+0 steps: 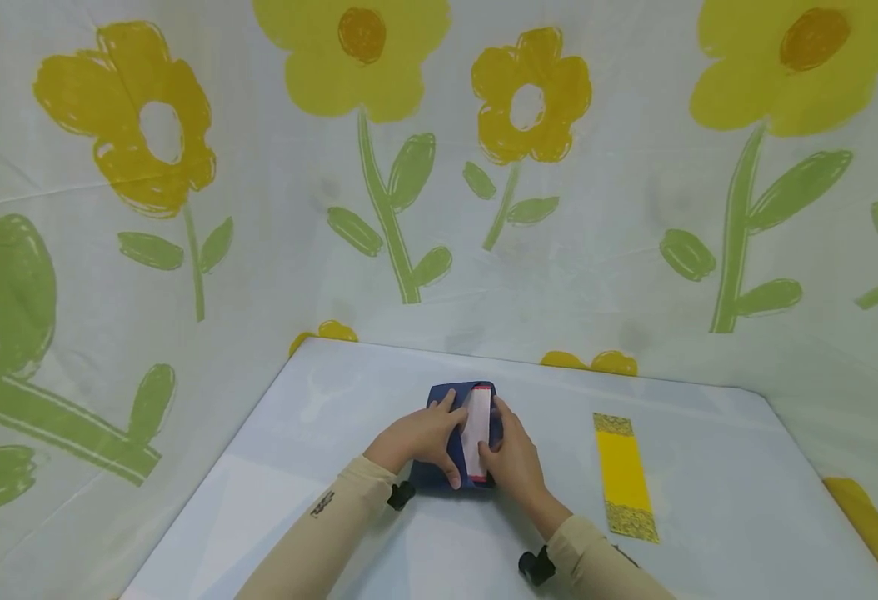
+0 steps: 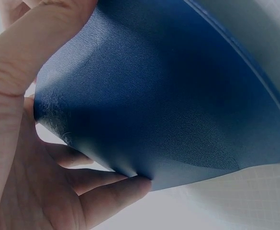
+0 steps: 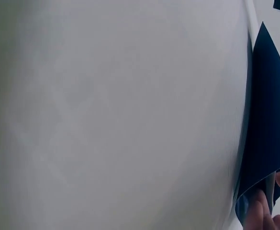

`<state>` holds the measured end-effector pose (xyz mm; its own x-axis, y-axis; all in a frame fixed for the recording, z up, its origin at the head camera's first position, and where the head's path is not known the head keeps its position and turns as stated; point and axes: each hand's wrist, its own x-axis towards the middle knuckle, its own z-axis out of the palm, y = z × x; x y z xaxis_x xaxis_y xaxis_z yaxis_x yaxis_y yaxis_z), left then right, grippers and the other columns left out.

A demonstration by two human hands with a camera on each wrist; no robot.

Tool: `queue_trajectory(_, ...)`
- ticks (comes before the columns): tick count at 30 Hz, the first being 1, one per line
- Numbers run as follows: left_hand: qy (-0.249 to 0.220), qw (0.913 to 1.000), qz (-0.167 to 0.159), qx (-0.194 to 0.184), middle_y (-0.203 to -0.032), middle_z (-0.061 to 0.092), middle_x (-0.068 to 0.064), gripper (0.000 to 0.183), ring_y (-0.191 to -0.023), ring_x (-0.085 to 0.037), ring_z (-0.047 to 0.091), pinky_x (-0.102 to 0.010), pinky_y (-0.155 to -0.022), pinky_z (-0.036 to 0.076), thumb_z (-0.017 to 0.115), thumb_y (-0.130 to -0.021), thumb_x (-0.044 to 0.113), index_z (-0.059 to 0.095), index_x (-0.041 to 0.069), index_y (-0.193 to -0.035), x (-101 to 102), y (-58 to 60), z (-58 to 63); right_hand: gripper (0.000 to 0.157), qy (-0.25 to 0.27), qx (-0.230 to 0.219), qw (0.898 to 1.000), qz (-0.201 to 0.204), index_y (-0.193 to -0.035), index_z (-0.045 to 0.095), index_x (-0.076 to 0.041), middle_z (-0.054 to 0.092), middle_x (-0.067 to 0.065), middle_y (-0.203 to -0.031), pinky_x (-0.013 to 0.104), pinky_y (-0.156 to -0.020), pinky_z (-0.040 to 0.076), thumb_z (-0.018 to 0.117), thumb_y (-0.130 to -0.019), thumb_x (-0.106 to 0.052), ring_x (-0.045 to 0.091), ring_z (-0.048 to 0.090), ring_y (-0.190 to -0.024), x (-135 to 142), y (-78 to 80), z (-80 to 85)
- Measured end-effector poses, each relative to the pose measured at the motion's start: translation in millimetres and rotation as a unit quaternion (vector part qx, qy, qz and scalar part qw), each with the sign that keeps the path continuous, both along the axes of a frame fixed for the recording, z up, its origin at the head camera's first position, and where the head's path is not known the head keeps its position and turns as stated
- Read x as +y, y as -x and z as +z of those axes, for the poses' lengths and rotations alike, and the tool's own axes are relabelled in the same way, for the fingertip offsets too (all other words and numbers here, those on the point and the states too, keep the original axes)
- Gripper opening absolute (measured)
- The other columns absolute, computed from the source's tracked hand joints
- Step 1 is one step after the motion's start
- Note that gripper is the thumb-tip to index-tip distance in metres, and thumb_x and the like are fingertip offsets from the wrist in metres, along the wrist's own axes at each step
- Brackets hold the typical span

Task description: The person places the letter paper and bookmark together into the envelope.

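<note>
Case [image 1: 457, 452], navy, lies on the pale table [image 1: 694, 492]. Left hand [image 1: 420, 437], fingers spread but bent, grips its flap [image 2: 144, 96]; right hand [image 1: 517, 460], half-closed, pinches its right edge and seemingly the white strip [image 1: 476, 427] inside (red ends). Yellow strip [image 1: 626, 475] lies apart, right.

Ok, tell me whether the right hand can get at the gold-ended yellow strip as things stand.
Probably yes: nothing visible stands between the right hand and the gold-ended yellow strip, though that hand is busy at the white insert in the blue pouch.
</note>
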<state>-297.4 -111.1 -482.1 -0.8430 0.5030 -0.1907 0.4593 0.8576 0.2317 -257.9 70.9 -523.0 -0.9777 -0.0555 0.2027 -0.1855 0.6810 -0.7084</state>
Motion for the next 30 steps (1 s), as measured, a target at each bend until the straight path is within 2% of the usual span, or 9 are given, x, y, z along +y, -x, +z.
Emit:
queue_trajectory(3, -0.003, 1.0, 0.001, -0.002, -0.166, 0.021, -0.023, 0.079, -0.141, -0.052, 0.038, -0.058, -0.106, 0.045, 0.093, -0.054, 0.064, 0.051, 0.026, -0.109, -1.4, -0.1, -0.7, 0.081, -0.003, 0.001, 1.0, 0.009, -0.156, 0.034, -0.008, 0.056, 0.012, -0.142, 0.024, -0.059, 0.047, 0.077, -0.088, -0.009, 0.009, 0.053, -0.071, -1.5, -0.5, -0.6)
queue_trajectory(12, -0.015, 0.9999, -0.002, 0.0, -0.165, 0.022, -0.024, 0.076, -0.14, -0.053, 0.038, -0.057, -0.106, 0.044, 0.094, -0.054, 0.061, 0.051, 0.026, -0.105, -1.3, -0.9, -0.5, 0.075, 0.004, 0.004, 1.0, 0.013, -0.153, 0.037, -0.001, 0.059, 0.014, -0.137, 0.023, -0.06, 0.047, 0.076, -0.088, -0.004, 0.01, 0.054, -0.074, -9.4, -1.5, -2.4)
queue_trajectory(23, -0.008, 1.0, -0.001, 0.001, -0.165, 0.023, -0.022, 0.078, -0.14, -0.052, 0.039, -0.057, -0.106, 0.045, 0.094, -0.055, 0.061, 0.052, 0.026, -0.11, 0.6, -2.4, 1.4, 0.075, -0.001, 0.004, 1.0, 0.021, -0.153, 0.036, 0.001, 0.058, 0.016, -0.14, 0.025, -0.063, 0.048, 0.074, -0.088, -0.001, 0.011, 0.056, -0.076, -14.8, 3.2, -2.9)
queue_trajectory(30, -0.012, 0.9999, 0.004, -0.005, -0.166, 0.021, -0.021, 0.081, -0.141, -0.051, 0.038, -0.057, -0.107, 0.043, 0.094, -0.056, 0.061, 0.054, 0.025, -0.116, -2.1, -3.0, 3.2, 0.079, 0.016, 0.006, 0.999, 0.031, -0.156, 0.031, -0.002, 0.059, 0.012, -0.142, 0.023, -0.054, 0.048, 0.073, -0.089, 0.0, 0.009, 0.057, -0.071, -15.7, 5.1, -3.5)
